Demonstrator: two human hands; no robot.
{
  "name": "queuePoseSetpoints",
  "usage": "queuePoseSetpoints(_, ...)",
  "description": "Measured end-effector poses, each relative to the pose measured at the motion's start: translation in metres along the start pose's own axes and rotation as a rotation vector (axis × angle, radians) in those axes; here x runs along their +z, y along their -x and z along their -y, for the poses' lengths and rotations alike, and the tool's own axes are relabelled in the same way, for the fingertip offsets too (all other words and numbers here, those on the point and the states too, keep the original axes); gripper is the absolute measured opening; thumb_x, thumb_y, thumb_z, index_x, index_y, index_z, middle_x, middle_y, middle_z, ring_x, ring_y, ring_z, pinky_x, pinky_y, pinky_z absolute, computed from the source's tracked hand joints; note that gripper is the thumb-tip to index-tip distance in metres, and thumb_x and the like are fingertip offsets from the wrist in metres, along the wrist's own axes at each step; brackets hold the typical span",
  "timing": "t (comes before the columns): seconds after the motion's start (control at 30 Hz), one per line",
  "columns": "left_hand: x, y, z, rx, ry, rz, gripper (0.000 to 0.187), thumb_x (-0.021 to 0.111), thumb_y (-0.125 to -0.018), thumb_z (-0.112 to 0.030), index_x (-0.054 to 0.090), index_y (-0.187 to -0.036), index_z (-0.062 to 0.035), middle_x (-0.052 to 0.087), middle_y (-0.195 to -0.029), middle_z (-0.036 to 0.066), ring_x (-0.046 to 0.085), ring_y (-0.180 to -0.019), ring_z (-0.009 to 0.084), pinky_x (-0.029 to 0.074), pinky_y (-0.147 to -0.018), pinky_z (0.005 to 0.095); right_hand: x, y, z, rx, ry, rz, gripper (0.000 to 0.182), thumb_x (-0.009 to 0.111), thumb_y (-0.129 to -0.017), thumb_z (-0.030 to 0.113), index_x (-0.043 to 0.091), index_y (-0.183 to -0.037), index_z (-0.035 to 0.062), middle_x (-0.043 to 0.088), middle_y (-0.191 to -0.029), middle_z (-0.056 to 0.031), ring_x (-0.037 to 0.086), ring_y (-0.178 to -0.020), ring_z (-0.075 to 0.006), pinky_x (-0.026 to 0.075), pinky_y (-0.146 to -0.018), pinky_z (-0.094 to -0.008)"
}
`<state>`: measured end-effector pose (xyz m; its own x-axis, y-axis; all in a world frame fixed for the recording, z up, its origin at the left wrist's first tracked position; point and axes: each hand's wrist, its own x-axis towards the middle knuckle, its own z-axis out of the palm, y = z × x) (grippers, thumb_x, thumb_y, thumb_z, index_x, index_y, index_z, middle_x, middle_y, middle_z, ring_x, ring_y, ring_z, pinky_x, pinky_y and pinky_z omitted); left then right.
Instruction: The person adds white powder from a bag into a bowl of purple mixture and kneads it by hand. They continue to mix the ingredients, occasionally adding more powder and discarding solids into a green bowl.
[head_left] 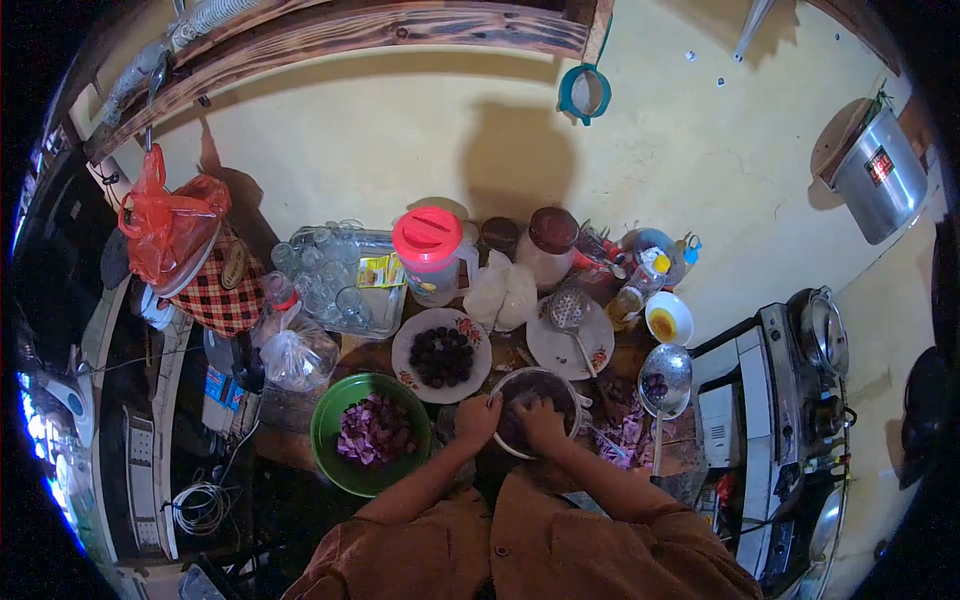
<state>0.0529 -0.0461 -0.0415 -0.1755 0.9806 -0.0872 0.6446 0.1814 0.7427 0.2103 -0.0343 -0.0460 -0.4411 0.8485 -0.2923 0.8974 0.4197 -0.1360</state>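
A white pot (531, 372) with a side handle stands in front of me, and dark purple mash (515, 432) lies in it. On the pot's left rim, my left hand (478, 418) is closed in a grip. My right hand (541, 425) reaches inside the pot, its fingers curled into the mash and their tips hidden. Just behind sits a floral plate (402, 368) of dark purple balls (441, 356). To the left, a green basin (330, 465) contains purple chunks (373, 430).
Right of the pot are purple peelings (622, 435) and a skimmer (665, 381) over a bowl. Another plate (545, 350) carries a perforated ladle (569, 310). Behind stand a pink-lidded pitcher (428, 250), a tray of glasses (330, 285) and an oil bottle (635, 292). A stove (790, 370) is at right.
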Motion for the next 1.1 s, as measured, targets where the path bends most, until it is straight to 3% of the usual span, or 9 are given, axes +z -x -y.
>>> queuePoseSetpoints(0.23, -0.004, -0.003, 0.002, 0.072, -0.102, -0.014, 0.042, 0.047, -0.084, -0.036, 0.059, -0.066, 0.0004, 0.055, -0.063, 0.021, 0.055, -0.062, 0.0401, 0.042, -0.059, 0.0482, -0.032, -0.030, -0.025, 0.033, -0.402, 0.172, 0.033, 0.054, -0.078, 0.019, 0.049, -0.111, 0.0168, 0.056, -0.097, -0.0148, 0.049, -0.103, -0.0361, 0.046, -0.072, -0.0530)
queuePoseSetpoints(0.33, -0.002, 0.001, 0.006, 0.110, -0.059, -0.048, 0.044, 0.046, -0.084, -0.037, 0.059, -0.065, 0.0004, 0.055, -0.063, 0.021, 0.055, -0.063, 0.0398, 0.043, -0.060, 0.0484, -0.054, -0.014, -0.016, -0.077, -0.266, 0.041, 0.025, 0.050, -0.081, 0.021, 0.054, -0.106, 0.0170, 0.058, -0.094, -0.0121, 0.051, -0.100, -0.0319, 0.044, -0.073, -0.0515)
queuePoseSetpoints(0.4, 0.001, 0.000, 0.004, 0.068, -0.057, -0.041, 0.044, 0.045, -0.085, -0.037, 0.059, -0.065, 0.0003, 0.055, -0.063, 0.022, 0.055, -0.063, 0.0398, 0.043, -0.060, 0.0485, -0.053, -0.004, 0.006, -0.100, 0.325, 0.041, 0.022, 0.053, -0.079, 0.025, 0.060, -0.100, 0.0185, 0.058, -0.098, -0.0106, 0.050, -0.100, -0.0288, 0.041, -0.074, -0.0509)
queuePoseSetpoints(0.63, -0.004, -0.001, -0.012, 0.050, -0.068, -0.039, 0.040, 0.044, -0.086, -0.035, 0.060, -0.070, -0.0014, 0.057, -0.066, 0.021, 0.056, -0.064, 0.0396, 0.043, -0.061, 0.0487, -0.030, 0.004, 0.017, -0.044, 0.583, -0.035, 0.021, 0.052, -0.079, 0.025, 0.064, -0.096, 0.0245, 0.060, -0.097, -0.0069, 0.045, -0.105, -0.0264, 0.039, -0.070, -0.0536)
queuePoseSetpoints(0.73, -0.006, -0.001, -0.014, 0.030, -0.058, 0.007, 0.040, 0.043, -0.086, -0.034, 0.060, -0.070, -0.0022, 0.057, -0.067, 0.020, 0.056, -0.065, 0.0395, 0.043, -0.061, 0.0489, -0.019, -0.012, -0.007, 0.013, 0.380, 0.055, 0.028, 0.057, -0.076, 0.024, 0.061, -0.103, 0.0194, 0.061, -0.096, -0.0090, 0.047, -0.105, -0.0284, 0.040, -0.072, -0.0535)
queuePoseSetpoints(0.8, -0.001, -0.002, -0.007, 0.044, -0.069, 0.013, 0.040, 0.043, -0.086, -0.034, 0.060, -0.069, -0.0021, 0.057, -0.066, 0.020, 0.056, -0.065, 0.0395, 0.043, -0.061, 0.0489, -0.025, -0.029, -0.031, -0.074, -0.234, 0.177, 0.042, 0.062, -0.069, 0.022, 0.056, -0.109, 0.0104, 0.061, -0.096, -0.0136, 0.052, -0.101, -0.0313, 0.042, -0.078, -0.0495)
queuePoseSetpoints(0.93, 0.000, -0.004, -0.003, 0.051, -0.071, -0.003, 0.042, 0.045, -0.085, -0.036, 0.060, -0.065, -0.0020, 0.057, -0.065, 0.020, 0.056, -0.064, 0.0397, 0.043, -0.061, 0.0491, -0.055, -0.016, -0.030, -0.007, -0.350, 0.166, 0.059, 0.068, -0.062, 0.025, 0.051, -0.114, 0.0044, 0.059, -0.101, -0.0190, 0.054, -0.100, -0.0342, 0.041, -0.086, -0.0414)
queuePoseSetpoints(1.0, -0.005, -0.003, -0.006, 0.037, -0.087, 0.007, 0.043, 0.044, -0.085, -0.036, 0.060, -0.065, -0.0020, 0.057, -0.065, 0.020, 0.056, -0.065, 0.0400, 0.043, -0.061, 0.0491, -0.059, -0.011, -0.045, -0.435, -0.596, 0.190, 0.068, 0.071, -0.062, 0.028, 0.046, -0.121, 0.0063, 0.055, -0.110, -0.0228, 0.052, -0.103, -0.0351, 0.040, -0.090, -0.0404)
queuePoseSetpoints(1.1, -0.007, -0.002, -0.009, 0.002, -0.050, 0.035, 0.044, 0.044, -0.085, -0.038, 0.060, -0.065, -0.0020, 0.057, -0.066, 0.021, 0.055, -0.066, 0.0407, 0.042, -0.061, 0.0490, -0.070, -0.010, -0.047, -0.266, -0.555, 0.250, 0.078, 0.073, -0.062, 0.031, 0.039, -0.128, 0.0054, 0.049, -0.121, -0.0222, 0.048, -0.110, -0.0361, 0.037, -0.094, -0.0395)
